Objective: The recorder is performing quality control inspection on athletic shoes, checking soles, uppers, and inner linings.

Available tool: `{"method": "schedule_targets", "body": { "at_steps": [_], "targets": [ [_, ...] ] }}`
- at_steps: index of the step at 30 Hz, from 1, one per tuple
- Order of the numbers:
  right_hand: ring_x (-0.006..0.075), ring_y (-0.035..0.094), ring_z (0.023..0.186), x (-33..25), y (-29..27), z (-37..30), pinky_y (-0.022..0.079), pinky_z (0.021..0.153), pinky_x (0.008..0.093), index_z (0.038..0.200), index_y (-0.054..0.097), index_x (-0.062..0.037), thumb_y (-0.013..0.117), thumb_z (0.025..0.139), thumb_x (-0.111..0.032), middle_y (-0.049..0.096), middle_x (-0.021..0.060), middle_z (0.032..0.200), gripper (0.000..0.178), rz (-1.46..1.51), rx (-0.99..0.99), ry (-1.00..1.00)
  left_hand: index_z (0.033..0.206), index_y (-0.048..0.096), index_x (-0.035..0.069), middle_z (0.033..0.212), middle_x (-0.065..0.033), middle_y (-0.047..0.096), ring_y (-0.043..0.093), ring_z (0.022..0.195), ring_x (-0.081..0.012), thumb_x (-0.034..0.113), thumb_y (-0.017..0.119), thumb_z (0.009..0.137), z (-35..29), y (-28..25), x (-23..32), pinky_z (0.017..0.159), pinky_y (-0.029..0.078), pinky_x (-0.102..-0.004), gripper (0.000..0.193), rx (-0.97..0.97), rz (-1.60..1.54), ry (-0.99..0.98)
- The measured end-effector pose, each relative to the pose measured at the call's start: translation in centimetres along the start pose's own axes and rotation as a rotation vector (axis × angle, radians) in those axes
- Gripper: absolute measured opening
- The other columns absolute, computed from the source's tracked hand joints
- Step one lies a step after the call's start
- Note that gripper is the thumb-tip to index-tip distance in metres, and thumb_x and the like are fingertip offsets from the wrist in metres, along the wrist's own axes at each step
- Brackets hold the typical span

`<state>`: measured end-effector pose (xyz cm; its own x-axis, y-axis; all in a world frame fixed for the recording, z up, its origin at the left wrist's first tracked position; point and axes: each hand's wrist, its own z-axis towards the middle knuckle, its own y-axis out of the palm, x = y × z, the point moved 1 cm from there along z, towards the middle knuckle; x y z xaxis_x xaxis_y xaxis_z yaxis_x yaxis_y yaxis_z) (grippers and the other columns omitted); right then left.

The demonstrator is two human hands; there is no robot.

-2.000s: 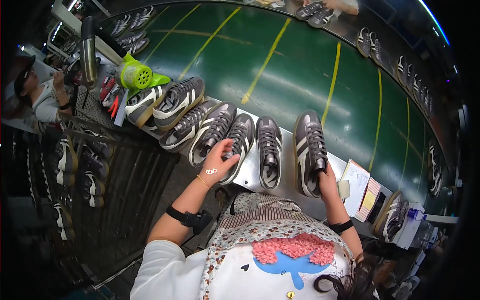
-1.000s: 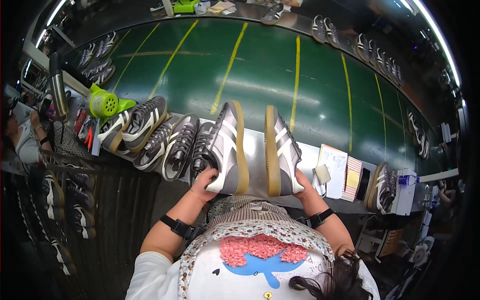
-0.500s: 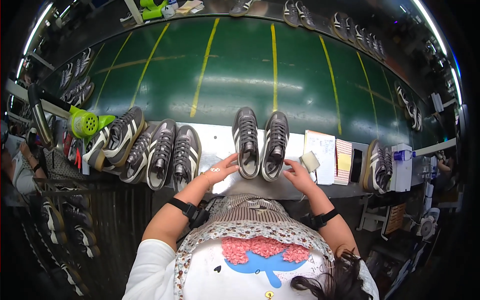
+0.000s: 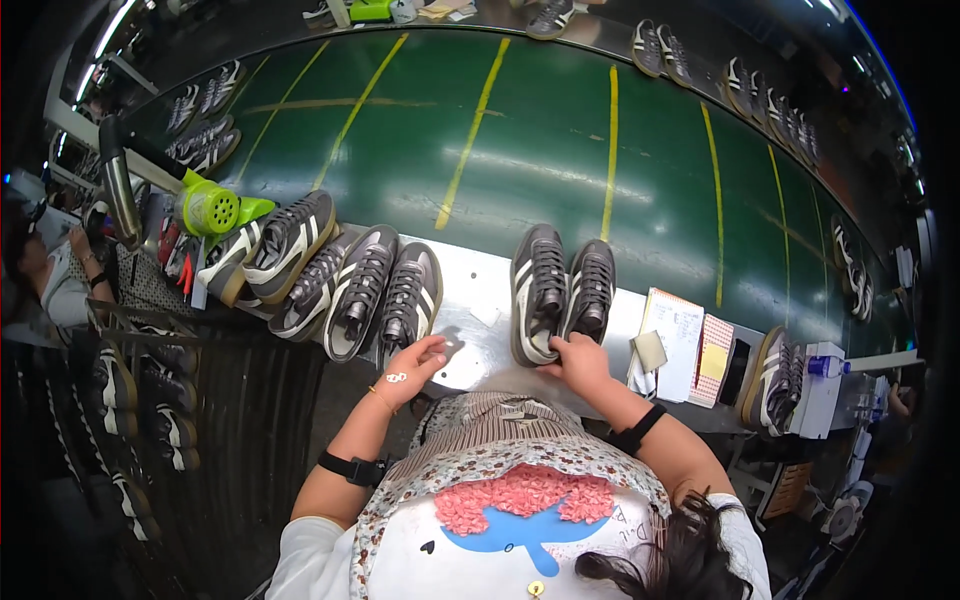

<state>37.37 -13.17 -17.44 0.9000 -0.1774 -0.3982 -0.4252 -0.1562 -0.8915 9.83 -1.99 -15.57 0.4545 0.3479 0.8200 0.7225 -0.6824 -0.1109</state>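
Note:
A pair of grey sneakers with white stripes stands in front of me on the metal ledge, toes pointing away. My right hand (image 4: pixel 582 366) is closed at the heel end, its fingers on the heel of the left sneaker (image 4: pixel 540 290). It covers the heel of the right sneaker (image 4: pixel 592 288), which stands close alongside. Holding nothing, my left hand (image 4: pixel 410 369) hovers over the ledge with thumb and fingers apart. It is nearest to the heel of a grey sneaker (image 4: pixel 412 290) at the right end of the row on the left.
Several more sneakers (image 4: pixel 362 285) fill the ledge at left, below a bright green tool (image 4: pixel 208 207). On the right are a pale block (image 4: pixel 650 350), a notebook (image 4: pixel 675 330), a dark phone-like slab (image 4: pixel 735 370) and more sneakers (image 4: pixel 768 380). A green surface with yellow lines (image 4: pixel 540 140) stretches beyond.
My right hand has come in to the left sneaker's heel, and the pair now stands closer together. My left hand has drawn away from the pair. The whole view has shifted.

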Motion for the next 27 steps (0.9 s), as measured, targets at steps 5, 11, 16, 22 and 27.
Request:
{"method": "schedule_targets", "body": {
  "at_steps": [5,11,16,22,27],
  "targets": [
    [0.0281,0.057,0.072,5.8,-6.9,-0.1,0.045,0.061,0.0374,0.082,0.060,-0.0112,0.074,0.058,-0.039,0.056,0.0078,0.072,0.039,-0.082,0.150,-0.052,0.116,0.050,0.000,0.107,-0.0087,0.058,0.054,0.098,-0.0138,0.008,0.055,0.085,-4.3,-2.5,-1.4,0.085,0.043,-0.0262,0.033,0.221,0.062,0.089],
    [0.0301,0.058,0.082,20.3,-15.7,4.8,0.047,0.069,0.0388,0.110,0.051,-0.0086,0.071,0.067,-0.022,0.059,0.0122,0.090,0.049,-0.487,0.551,0.386,0.111,0.053,-0.001,0.101,-0.0092,0.061,0.057,0.092,-0.0132,0.006,0.055,0.084,-8.4,-6.1,-3.4,0.080,0.045,-0.0244,0.028,0.500,0.010,0.119],
    [0.0328,0.048,0.105,7.2,-8.0,9.7,0.040,0.088,0.0397,0.114,0.050,-0.0073,0.065,0.067,-0.007,0.050,0.0160,0.115,0.049,-0.253,0.425,-0.116,0.106,0.055,0.000,0.098,-0.0111,0.059,0.057,0.090,-0.0195,0.007,0.061,0.076,-6.8,-10.7,-5.3,0.078,0.046,-0.0292,0.031,0.785,0.299,0.191],
    [0.0306,0.034,0.123,-7.3,7.7,8.5,0.029,0.099,0.0451,0.121,0.047,-0.0142,0.059,0.075,-0.022,0.038,0.0123,0.132,0.049,-0.133,0.059,-0.330,0.126,0.038,0.003,0.127,-0.0198,0.040,0.038,0.118,-0.0355,0.014,0.064,0.071,-1.0,-13.9,-3.9,0.098,0.033,-0.0379,0.062,0.601,0.709,0.235],
    [0.0316,0.034,0.123,-2.1,8.9,6.5,0.029,0.099,0.0442,0.121,0.044,-0.0025,0.061,0.076,-0.027,0.037,0.0151,0.132,0.054,-0.186,0.166,0.083,0.132,0.031,0.011,0.123,-0.0186,0.037,0.043,0.111,-0.0361,0.012,0.064,0.069,2.1,-16.2,-4.5,0.091,0.039,-0.0407,0.071,0.479,0.767,0.055]
  ]
}}
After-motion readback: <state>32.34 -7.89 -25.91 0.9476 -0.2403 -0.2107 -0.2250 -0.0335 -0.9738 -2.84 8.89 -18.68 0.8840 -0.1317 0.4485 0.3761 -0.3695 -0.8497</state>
